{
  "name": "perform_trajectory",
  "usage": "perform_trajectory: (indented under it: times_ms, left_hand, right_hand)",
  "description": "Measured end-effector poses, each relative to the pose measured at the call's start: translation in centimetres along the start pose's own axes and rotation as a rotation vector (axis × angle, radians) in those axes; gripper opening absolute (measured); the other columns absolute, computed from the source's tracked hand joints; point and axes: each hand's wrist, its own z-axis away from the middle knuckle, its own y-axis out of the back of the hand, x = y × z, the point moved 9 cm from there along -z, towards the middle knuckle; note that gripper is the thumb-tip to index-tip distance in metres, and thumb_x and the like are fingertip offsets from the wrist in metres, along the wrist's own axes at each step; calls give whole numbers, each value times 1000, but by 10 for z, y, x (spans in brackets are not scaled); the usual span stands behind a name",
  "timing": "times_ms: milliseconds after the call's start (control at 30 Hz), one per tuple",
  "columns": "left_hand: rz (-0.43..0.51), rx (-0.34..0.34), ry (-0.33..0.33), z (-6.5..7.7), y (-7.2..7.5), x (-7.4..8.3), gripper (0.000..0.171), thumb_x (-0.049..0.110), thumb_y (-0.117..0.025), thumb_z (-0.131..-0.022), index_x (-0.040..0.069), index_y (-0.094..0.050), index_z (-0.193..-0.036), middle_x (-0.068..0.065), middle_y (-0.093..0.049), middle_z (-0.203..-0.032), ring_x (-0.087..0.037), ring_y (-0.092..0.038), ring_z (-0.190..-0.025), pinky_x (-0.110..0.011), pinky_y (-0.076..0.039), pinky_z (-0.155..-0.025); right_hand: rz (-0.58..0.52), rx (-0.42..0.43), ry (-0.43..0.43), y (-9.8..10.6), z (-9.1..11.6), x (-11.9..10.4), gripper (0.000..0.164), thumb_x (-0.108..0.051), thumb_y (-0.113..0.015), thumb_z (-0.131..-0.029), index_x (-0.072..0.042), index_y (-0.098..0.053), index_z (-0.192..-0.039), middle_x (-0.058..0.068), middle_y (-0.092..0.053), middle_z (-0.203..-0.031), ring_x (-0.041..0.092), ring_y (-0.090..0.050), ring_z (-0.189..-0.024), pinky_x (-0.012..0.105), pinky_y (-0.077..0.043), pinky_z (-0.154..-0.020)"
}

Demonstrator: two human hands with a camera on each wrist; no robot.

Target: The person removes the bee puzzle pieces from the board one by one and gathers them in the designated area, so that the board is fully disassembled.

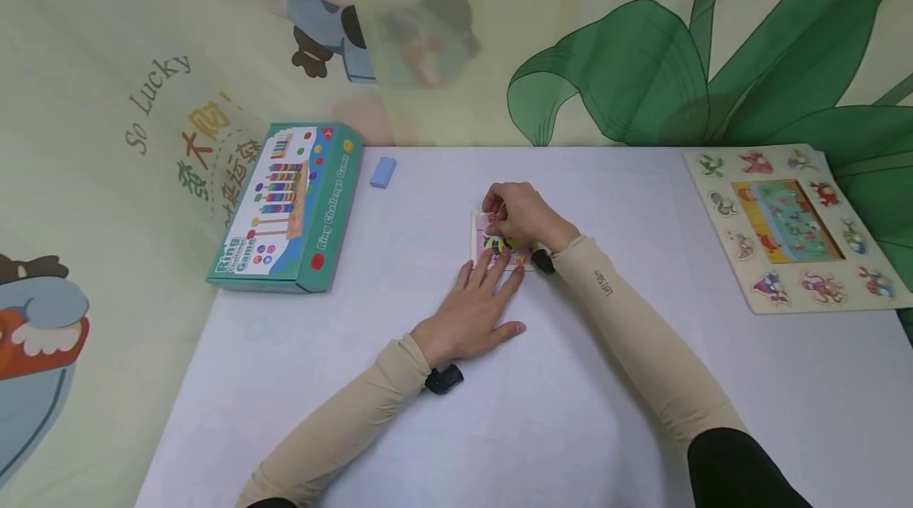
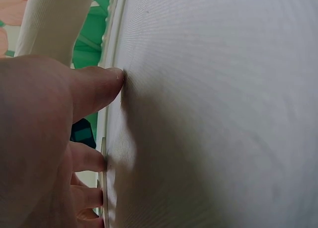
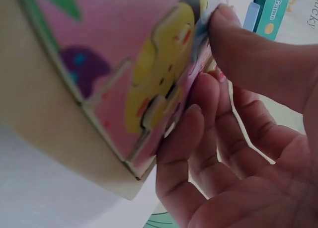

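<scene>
Puzzle: small rectangular pink picture puzzle on a pale backing; lies near the middle of the white tabletop, at both hands' fingertips.
Left hand: spread flat, fingers apart, tips on the puzzle's near part, thumb on the tabletop; apparently steadying.
Right hand: bent over the puzzle's far part, thumb close to the fingertips; cannot tell whether clamped on a piece or only pressing.
Done: seems well advanced; raised yellow character piece and pink corner piece look seated, with thin seams showing.
Left to do: cannot be counted; perhaps only fitting at the far part.
In the way: fingers, hiding much of the picture.
Left side: teal cardboard game box with a white printed face; small blue rectangular block just beside.
Right side: pale board with sea-animal pictures, well apart from the work.
</scene>
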Motion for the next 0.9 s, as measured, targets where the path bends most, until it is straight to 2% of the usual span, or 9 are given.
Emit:
perform_trajectory:
  times_ms: [500,767,900]
  left_hand:
    - [-22,-6,4,-1,0,0,82,55,-53,-108,10,-24,-170,-19,-9,-178,-45,-3,-165,-62,-14,-131]
    - [-8,-11,5,-1,1,0,81,55,-51,-109,10,-23,-170,-19,-8,-179,-45,-2,-165,-62,-14,-131]
    - [14,-18,14,0,0,0,81,55,-50,-109,11,-22,-170,-18,-6,-179,-43,0,-165,-62,-12,-132]
  right_hand:
    - [-63,3,84,-3,1,4,31,-5,-82,-92,-4,-68,-120,12,-72,-110,26,-68,-101,41,-57,-96]
    - [-76,-16,118,-6,3,5,29,-1,-76,-96,-9,-67,-123,11,-73,-104,23,-68,-92,39,-56,-89]
    - [-87,-2,128,-2,5,6,29,-2,-74,-98,-9,-68,-125,11,-73,-107,24,-68,-95,39,-55,-90]
